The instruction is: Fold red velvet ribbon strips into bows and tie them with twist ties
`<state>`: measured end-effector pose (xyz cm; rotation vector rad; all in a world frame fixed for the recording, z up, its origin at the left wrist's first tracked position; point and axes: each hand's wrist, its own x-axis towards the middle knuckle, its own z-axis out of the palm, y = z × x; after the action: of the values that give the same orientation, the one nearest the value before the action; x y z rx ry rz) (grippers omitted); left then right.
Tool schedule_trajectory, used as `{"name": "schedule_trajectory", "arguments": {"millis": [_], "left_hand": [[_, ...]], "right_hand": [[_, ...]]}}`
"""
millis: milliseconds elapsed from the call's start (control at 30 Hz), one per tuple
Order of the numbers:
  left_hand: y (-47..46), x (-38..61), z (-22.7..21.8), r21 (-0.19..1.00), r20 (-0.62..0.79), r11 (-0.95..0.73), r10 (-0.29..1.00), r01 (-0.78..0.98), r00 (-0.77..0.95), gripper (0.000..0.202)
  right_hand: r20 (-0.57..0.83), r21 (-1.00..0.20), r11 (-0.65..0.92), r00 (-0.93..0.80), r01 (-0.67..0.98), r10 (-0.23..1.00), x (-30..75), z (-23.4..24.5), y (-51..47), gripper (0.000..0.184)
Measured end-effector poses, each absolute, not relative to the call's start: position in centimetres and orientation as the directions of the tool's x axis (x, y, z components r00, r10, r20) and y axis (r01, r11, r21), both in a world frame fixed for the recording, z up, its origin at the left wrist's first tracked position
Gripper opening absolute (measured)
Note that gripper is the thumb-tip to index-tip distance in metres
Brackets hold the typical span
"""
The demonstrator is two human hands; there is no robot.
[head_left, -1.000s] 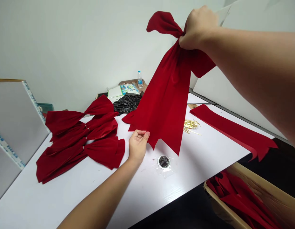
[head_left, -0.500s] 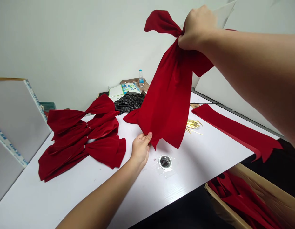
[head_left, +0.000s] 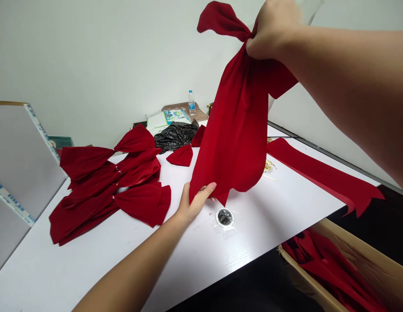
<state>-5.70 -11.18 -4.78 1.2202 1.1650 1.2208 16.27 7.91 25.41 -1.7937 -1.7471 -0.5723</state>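
My right hand [head_left: 275,32] is raised at the upper right, closed round the gathered middle of a large red velvet bow [head_left: 234,125]. One loop sticks out to the left of the fist and the long tails hang below. At the lower left edge of the tails is my left hand [head_left: 198,200], its thumb in front of the cloth and its fingers partly hidden behind. It grips the tail loosely. Several finished red bows [head_left: 103,186] lie stacked on the white table [head_left: 201,268] to the left. A smaller red bow [head_left: 181,155] lies behind the hanging tails, partly hidden.
A red ribbon strip [head_left: 318,173] lies along the table's right side, its notched end over the edge. Below stands a cardboard box [head_left: 360,242] of red fabric. Gold tinsel [head_left: 269,167], a black plastic bag [head_left: 177,135] and a water bottle [head_left: 191,103] are farther back. A round grommet [head_left: 224,217] is taped down.
My right hand has lifted the bow slightly higher. My left thumb and index finger have spread from a tight pinch, at the tail's lower edge. The smaller bow behind shows more.
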Motion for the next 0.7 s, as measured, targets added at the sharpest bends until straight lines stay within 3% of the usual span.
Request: {"name": "schedule_trajectory", "arguments": {"millis": [167, 267, 433, 700], "left_hand": [[-11.6, -5.7, -3.3, 0.990, 0.133, -0.123, 0.977, -0.065, 0.168, 0.035], [-11.4, -5.6, -3.3, 0.993, 0.109, -0.101, 0.979, -0.057, 0.170, 0.034], [-10.9, -4.8, -3.9, 0.984, 0.043, -0.024, 0.993, -0.175, 0.106, 0.034], [-11.6, -4.1, -4.8, 0.986, 0.029, -0.009, 0.993, -0.169, 0.117, 0.026]], "right_hand": [[0.664, -0.116, 0.010, 0.070, 0.993, 0.744, 16.9, 25.6, 7.7, 0.049], [0.660, -0.191, 0.034, 0.102, 0.981, 0.745, 17.8, 25.6, 7.6, 0.051], [0.684, -0.238, 0.121, 0.077, 0.964, 0.725, 19.5, 25.2, 7.5, 0.037], [0.652, -0.347, 0.160, 0.115, 0.924, 0.749, 20.1, 24.0, 7.0, 0.034]]}}
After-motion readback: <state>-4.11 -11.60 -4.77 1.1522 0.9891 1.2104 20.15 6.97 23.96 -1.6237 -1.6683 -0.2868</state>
